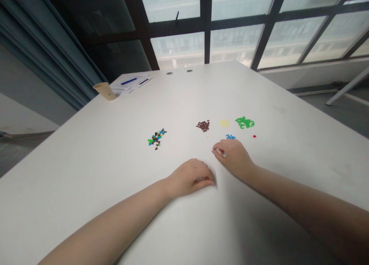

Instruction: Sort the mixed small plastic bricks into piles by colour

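My left hand (193, 176) rests on the white table (100, 173), fingers curled under in a loose fist; nothing shows in it. My right hand (233, 155) lies a little further off, fingers pinched round a small white thing I cannot make out. Just beyond its knuckles lie a few blue pieces (230, 136). Further back sit a brown pile (203, 125), a yellow pile (224, 123) and a green pile (245, 122). A single red piece (254, 136) lies to the right. A mixed-colour pile (156, 138) sits to the left.
A paper cup (106, 90) stands near the table's far left corner beside some papers (131, 83). Large windows (230, 38) run behind the table. A grey curtain (43, 53) hangs at left.
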Motion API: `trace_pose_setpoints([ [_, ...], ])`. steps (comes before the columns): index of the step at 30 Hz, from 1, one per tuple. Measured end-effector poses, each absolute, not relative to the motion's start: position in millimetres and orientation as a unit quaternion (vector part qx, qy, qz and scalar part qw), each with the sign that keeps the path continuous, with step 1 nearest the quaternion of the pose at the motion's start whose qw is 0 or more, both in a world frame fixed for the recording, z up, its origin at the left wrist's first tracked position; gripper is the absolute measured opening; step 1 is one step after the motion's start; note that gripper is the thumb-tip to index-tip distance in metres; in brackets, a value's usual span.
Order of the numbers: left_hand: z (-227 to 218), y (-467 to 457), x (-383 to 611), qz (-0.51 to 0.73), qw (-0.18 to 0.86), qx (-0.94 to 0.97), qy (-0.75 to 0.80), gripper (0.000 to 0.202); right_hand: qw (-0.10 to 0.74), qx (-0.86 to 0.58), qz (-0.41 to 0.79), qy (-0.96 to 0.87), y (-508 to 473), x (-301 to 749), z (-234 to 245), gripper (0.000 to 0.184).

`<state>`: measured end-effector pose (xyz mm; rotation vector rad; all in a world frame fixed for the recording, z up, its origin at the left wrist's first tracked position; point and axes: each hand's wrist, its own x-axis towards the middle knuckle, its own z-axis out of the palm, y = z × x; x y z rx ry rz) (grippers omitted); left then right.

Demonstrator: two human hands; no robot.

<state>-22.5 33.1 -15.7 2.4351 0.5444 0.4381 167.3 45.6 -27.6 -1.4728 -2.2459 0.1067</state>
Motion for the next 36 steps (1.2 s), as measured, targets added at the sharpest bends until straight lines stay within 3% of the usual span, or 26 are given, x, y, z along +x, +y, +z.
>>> trace_pose_setpoints([
  [12, -17, 31, -21, 0.170, 0.282, 0.923, 0.201, 0.022, 0.225, -0.544, 0.091, -0.803, 48, 166, -35, 0.018],
  [16, -7, 42, -33, 0.147, 0.138, 0.905, 0.376, 0.024, 0.237, -0.500, 0.084, -0.828, 40, 168, -33, 0.019],
  [19, 9, 62, -59, 0.058, -0.024, 0.826, 0.560, 0.023, 0.241, -0.432, 0.103, -0.863, 33, 173, -31, 0.019],
  [21, 19, 76, -81, -0.019, -0.071, 0.746, 0.662, 0.024, 0.245, -0.399, 0.113, -0.876, 29, 175, -31, 0.018],
  [28, 19, 95, -115, -0.092, 0.002, 0.709, 0.699, 0.005, 0.227, -0.361, 0.121, -0.897, 27, 173, -31, 0.018],
  [36, 22, 88, -101, -0.059, 0.047, 0.734, 0.675, 0.013, 0.223, -0.358, 0.111, -0.900, 27, 171, -31, 0.017],
])
